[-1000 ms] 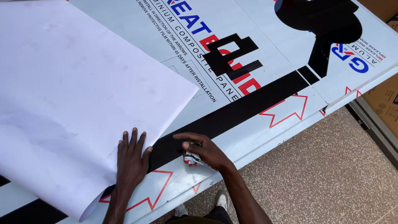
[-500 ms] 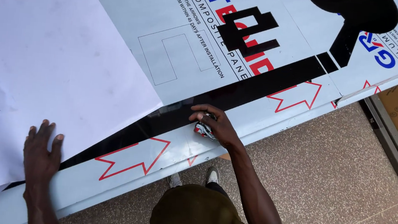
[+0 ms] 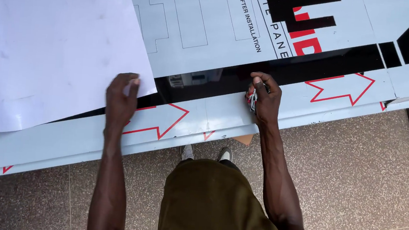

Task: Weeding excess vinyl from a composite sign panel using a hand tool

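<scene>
The head view looks straight down on a large grey-white panel (image 3: 224,109) that fills the upper part of the frame, its long axis running from lower left to upper right, with its near edge rising gently toward the right. A glossy black strip (image 3: 287,73) crosses the panel along the same slanted line, bordered by red outlined arrows (image 3: 157,120) that point right. The right hand (image 3: 264,96) rests on the lower edge of the black strip, its fingers curled and pressed together around a small cutter (image 3: 252,98) with red and silver showing; only a short part of the tool shows beside the palm, standing roughly upright in the frame, and which way its tip points I cannot tell. The left hand (image 3: 121,102) lies flat, well apart from the right, with its fingers together and pressing on the lower right corner of a big white sheet (image 3: 47,47) that covers the left part of the panel, the fingertips pointing away from the person. Thin outlined shapes (image 3: 208,16) are drawn on the bare panel beyond the strip, with black and red printed blocks (image 3: 302,15) further right. Below the panel's edge are the person's olive trousers (image 3: 211,204), 2 shoes (image 3: 206,153) and a speckled stone floor (image 3: 357,177).
</scene>
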